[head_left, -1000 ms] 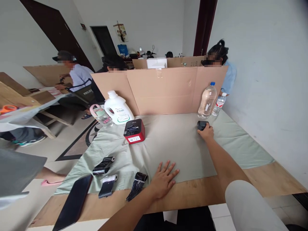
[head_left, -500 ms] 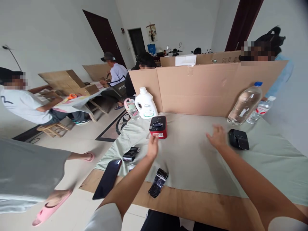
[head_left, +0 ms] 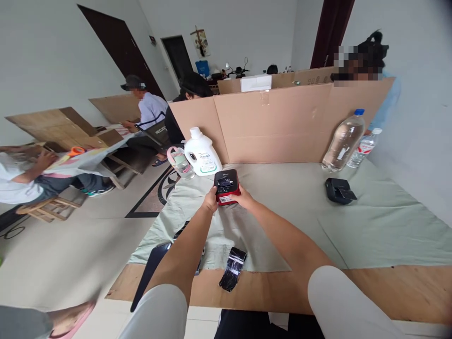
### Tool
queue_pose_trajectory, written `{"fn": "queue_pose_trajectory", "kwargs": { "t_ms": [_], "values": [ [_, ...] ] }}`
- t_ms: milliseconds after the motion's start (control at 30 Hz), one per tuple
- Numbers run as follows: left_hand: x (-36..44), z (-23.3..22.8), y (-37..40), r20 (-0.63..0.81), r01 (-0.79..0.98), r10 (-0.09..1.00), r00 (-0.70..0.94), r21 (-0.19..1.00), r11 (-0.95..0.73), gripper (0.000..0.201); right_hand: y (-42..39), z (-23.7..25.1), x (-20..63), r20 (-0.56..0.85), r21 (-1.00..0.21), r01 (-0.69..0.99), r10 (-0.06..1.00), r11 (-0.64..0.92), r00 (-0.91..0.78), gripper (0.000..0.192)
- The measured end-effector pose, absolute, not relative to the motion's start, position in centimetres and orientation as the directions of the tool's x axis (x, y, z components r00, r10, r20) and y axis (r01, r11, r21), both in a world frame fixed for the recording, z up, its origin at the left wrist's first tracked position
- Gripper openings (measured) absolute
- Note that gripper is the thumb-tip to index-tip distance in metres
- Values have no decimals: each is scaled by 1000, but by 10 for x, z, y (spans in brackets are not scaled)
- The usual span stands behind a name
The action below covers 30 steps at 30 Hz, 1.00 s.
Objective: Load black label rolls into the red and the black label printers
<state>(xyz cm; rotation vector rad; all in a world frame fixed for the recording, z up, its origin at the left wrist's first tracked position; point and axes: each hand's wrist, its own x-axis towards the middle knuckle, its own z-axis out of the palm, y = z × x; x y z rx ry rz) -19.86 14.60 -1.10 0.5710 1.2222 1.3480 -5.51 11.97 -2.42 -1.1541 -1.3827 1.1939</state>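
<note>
Both hands are on the red-and-black label printer (head_left: 226,187): left hand (head_left: 211,201) grips its left side, right hand (head_left: 244,199) wraps the near right corner, fingers curled against the casing. Printer sits on the pale green cloth (head_left: 370,230), straight ahead of the hands, white label panel on the side facing the person.

Around the hands:
- Beyond and left of the left hand: white detergent jug (head_left: 201,153), with a small clear cup with a pink handle (head_left: 179,162) just beside it on its left.
- Well to the right of the right hand: small black device (head_left: 339,190) (looks like another compact printer, can't confirm), lying on the cloth.
- Further right and beyond: large clear water bottle with blue cap (head_left: 343,141) leaning toward the cardboard divider (head_left: 282,125), smaller water bottle (head_left: 361,148) just beside it.
- Nearer the body than the hands, between the forearms: black ribbon roll (head_left: 232,268) straddling the cloth edge and the bare plywood tabletop (head_left: 388,292).
- Under the left forearm: dark flat slab (phone or tablet) (head_left: 146,278) overhanging the table edge, partly hidden by the arm.

Other people sit behind the divider and at a second table off to the left; their hands are well apart from these.
</note>
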Motion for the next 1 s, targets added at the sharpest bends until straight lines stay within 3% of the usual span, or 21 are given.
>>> {"fn": "queue_pose_trajectory", "kwargs": {
  "t_ms": [67,200,367,500,667,767,900,1000],
  "values": [
    [-186,-5,136,-268,-401,948,-173,898,181,26,108,-19,-39,50,-998,43,992,55,-116,73],
    [-146,9,107,-118,-375,991,-60,923,88,31,67,-6,14,139,-990,-42,984,135,-115,67],
    [-78,5,57,-99,-316,989,113,940,130,41,-9,8,89,132,-991,16,990,133,-55,71],
    [-38,-22,15,-119,-170,975,185,974,151,48,-65,-5,128,132,-985,103,990,136,-43,74],
    [-26,-52,-18,-43,53,965,260,998,31,55,-101,-39,149,99,-986,136,995,100,-13,80],
    [-29,-59,-24,-16,73,966,257,997,-3,55,-100,-49,152,114,-963,255,991,93,67,79],
    [-33,-55,-18,-37,106,970,241,994,12,54,-80,-38,148,313,-823,549,923,146,224,65],
    [-36,-45,-9,-70,137,973,218,990,41,52,-61,-28,138,397,-768,613,888,183,232,55]
  ]
}}
